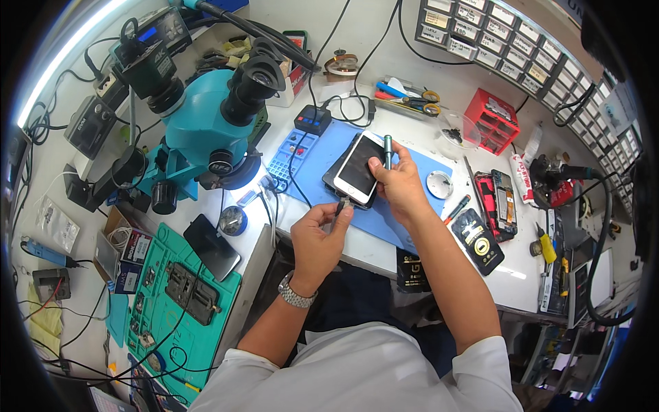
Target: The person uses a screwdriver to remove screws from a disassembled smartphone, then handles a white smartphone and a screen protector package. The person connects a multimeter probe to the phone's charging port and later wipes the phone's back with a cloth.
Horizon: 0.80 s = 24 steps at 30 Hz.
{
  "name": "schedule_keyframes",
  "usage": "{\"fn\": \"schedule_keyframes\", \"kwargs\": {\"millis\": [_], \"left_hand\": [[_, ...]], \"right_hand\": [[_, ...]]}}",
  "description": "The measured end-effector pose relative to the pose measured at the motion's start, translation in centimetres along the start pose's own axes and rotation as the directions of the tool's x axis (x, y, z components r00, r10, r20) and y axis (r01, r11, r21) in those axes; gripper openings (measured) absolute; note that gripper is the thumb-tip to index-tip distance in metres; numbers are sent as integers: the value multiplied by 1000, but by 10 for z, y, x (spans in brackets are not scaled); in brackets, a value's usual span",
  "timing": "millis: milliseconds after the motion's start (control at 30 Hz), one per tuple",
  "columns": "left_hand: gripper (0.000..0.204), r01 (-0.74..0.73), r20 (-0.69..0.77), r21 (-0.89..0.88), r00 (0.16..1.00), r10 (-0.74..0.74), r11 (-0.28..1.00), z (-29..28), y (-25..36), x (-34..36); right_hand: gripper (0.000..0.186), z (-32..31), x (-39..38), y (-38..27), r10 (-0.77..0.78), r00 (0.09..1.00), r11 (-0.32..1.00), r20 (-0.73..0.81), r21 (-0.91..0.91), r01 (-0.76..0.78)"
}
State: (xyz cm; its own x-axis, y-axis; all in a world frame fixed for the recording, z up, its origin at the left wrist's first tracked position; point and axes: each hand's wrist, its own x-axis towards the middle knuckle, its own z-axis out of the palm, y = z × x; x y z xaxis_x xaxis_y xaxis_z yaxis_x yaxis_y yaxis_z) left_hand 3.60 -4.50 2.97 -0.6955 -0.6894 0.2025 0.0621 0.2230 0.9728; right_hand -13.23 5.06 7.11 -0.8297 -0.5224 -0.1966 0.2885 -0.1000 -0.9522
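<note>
— White bench (pixel 523 254), blue mat (pixel 379 223) laid on it, drawer rack (pixel 501 34) on the wall behind. I note the phone (pixel 360 166) above the mat, screen up, over a dark slab (pixel 337 163) I cannot identify.

— State of your hands?

— My left hand (pixel 320 237): thumb and fingers pinched together on a small plug (pixel 344 202) at the phone's near end. Whether it is fully seated, I cannot tell. My right hand (pixel 402 184): half-curled, thumb on the glass, fingers round the right side, a green tool (pixel 388 147) caught in the same hand.

— Expected handling?

— Light, stiff, probably slick on glass and rim. I judge the screen the fragile part; best hold is by the long edges, thumb pressure low. Plug wants a straight pull or push, no levering.

— Obstructions?

— Mainly my own tool: its shaft could scratch the glass. Left of the phone, a blue tray (pixel 294 154) and a power box (pixel 313 119); farther left, the microscope (pixel 209 117). To the right, a screwdriver (pixel 458 209), a black packet (pixel 477 242) and an opened phone (pixel 506 206), well apart from the work.
</note>
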Motion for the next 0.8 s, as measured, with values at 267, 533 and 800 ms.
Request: {"fn": "schedule_keyframes", "kwargs": {"millis": [267,533,800], "left_hand": [[32,39,-2,-30,999,-39,999,2,-6,2],[31,56,-4,-11,998,-56,998,6,-6,3],[30,-12,-28,26,1000,12,1000,10,-7,5]], "right_hand": [[76,1,2,-1,-119,992,990,27,-68,121],[76,3,9,1,-304,939,926,163,-181,331],[74,1,17,-3,-257,944,914,209,-263,307]]}}
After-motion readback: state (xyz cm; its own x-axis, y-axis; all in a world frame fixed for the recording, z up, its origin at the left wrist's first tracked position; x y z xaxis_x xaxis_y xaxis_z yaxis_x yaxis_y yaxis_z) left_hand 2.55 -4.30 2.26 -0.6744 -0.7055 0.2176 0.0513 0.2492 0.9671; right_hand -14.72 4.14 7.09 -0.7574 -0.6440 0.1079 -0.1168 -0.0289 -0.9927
